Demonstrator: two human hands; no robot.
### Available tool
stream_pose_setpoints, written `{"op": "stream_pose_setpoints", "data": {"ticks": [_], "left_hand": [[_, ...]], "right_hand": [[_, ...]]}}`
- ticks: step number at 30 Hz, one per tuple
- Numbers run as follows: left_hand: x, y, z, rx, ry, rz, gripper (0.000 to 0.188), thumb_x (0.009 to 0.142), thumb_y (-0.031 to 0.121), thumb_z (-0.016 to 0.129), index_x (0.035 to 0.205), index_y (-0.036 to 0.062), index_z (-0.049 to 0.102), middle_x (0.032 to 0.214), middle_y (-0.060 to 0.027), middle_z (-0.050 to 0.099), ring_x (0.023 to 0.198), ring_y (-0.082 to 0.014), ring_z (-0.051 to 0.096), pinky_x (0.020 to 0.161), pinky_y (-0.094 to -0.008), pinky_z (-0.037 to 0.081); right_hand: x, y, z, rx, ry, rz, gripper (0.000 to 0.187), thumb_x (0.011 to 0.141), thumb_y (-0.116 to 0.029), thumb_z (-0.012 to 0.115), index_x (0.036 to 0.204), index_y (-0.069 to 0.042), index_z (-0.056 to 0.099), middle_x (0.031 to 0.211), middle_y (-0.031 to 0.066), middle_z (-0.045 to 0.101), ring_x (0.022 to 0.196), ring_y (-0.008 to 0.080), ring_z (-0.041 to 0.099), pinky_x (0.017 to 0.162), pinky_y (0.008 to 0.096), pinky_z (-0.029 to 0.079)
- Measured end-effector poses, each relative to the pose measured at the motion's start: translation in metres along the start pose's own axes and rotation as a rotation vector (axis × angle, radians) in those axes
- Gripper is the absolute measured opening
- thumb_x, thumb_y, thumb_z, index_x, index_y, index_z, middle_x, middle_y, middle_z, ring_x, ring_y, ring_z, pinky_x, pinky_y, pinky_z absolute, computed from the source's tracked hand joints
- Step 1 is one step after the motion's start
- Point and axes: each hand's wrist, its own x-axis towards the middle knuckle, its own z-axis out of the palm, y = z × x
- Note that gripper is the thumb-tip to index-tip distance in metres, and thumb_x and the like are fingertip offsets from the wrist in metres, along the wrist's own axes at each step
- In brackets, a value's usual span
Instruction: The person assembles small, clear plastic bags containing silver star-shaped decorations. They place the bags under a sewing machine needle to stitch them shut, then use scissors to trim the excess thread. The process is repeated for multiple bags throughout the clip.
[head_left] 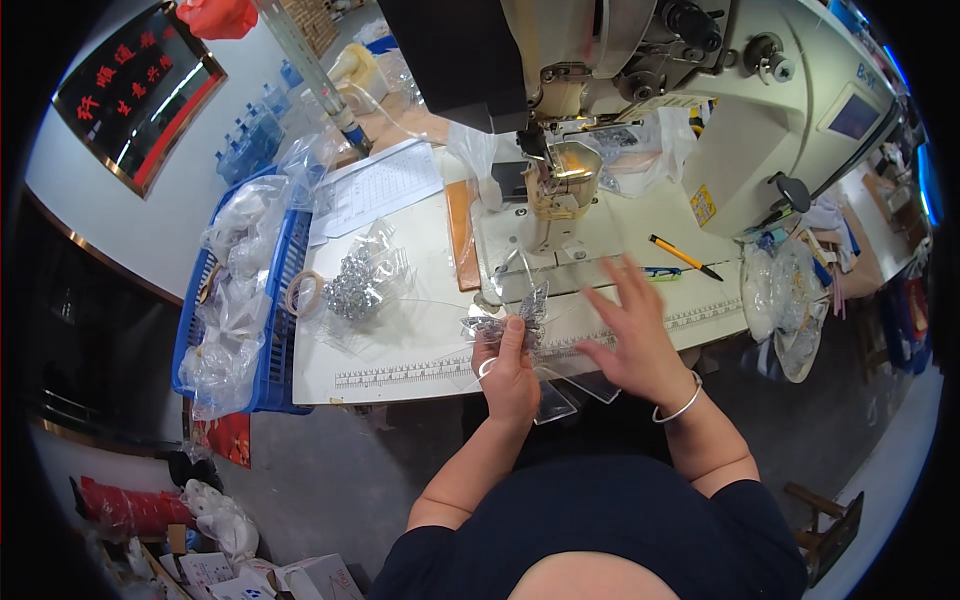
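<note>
- Left grip: thumb and fingers pinching a silver, glittery wing-shaped piece; thumb lies on top of it.
- Right grip: fingers spread and slightly blurred, nothing held, just to the right of the piece. A pale bangle circles that wrist.
- Position of the piece: above the near part of the white tabletop, in front of the needle area of the sewing machine. Clear plastic shows below it, past the near edge; whether the two are joined, cannot tell.
- Ruler strip: runs along the near edge, passing behind both hands.
- Right of the machine's needle area: an orange pen with a black end, lying slantwise; a green-and-blue pen near it.
- Left of the needle area: a brown flat bar, then a printed sheet farther left.
- Left part of tabletop: a heap of silver pieces on clear film; a tape roll just beside it.
- Beyond the left edge: a blue basket filled with clear plastic bags.
</note>
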Motion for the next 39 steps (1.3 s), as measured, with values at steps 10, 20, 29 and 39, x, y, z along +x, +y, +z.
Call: {"op": "stream_pose_setpoints", "data": {"ticks": [10, 20, 29, 39], "left_hand": [[-0.006, -0.002, 0.006, 0.007, 0.002, 0.007, 0.008, 0.087, 0.005, 0.060, 0.094, 0.0060, 0.056, 0.087, -0.0016, 0.059, 0.077, -0.0092, 0.057, 0.069, -0.0217, 0.046], [-0.001, -0.004, -0.003, 0.020, -0.025, -0.157, 0.013, 0.090, 0.014, 0.056, 0.101, 0.0074, 0.054, 0.094, -0.0020, 0.059, 0.086, -0.0110, 0.056, 0.074, -0.0265, 0.045], [-0.003, -0.002, -0.022, -0.078, -0.234, -0.242, 0.032, 0.093, 0.024, 0.045, 0.119, 0.0061, 0.047, 0.112, -0.0051, 0.057, 0.100, -0.0151, 0.055, 0.084, -0.0330, 0.045], [0.017, 0.030, 0.002, 0.394, -0.814, -0.146, 0.063, 0.078, -0.008, 0.049, 0.136, 0.0008, 0.027, 0.140, -0.0153, 0.031, 0.110, -0.0236, 0.053, 0.090, -0.0382, 0.045]], "right_hand": [[0.009, -0.003, 0.055, 0.743, 0.201, 0.236, 0.028, 0.068, -0.021, 0.079, 0.092, -0.009, 0.069, 0.144, 0.0198, 0.027, 0.128, 0.0384, 0.035, 0.103, 0.0430, 0.032], [0.016, -0.006, 0.058, 0.776, 0.313, 0.211, 0.015, 0.067, -0.012, 0.078, 0.077, -0.006, 0.069, 0.136, 0.0143, 0.040, 0.124, 0.0341, 0.041, 0.101, 0.0408, 0.035], [0.019, 0.001, 0.061, 1.033, 0.228, 0.316, 0.014, 0.070, -0.009, 0.075, 0.079, -0.002, 0.067, 0.132, 0.0155, 0.044, 0.121, 0.0316, 0.046, 0.098, 0.0367, 0.039], [0.024, 0.011, 0.000, 1.357, 0.041, 0.279, 0.010, 0.073, 0.004, 0.069, 0.078, 0.000, 0.060, 0.138, 0.0179, 0.040, 0.125, 0.0233, 0.040, 0.091, 0.0318, 0.043]]}}
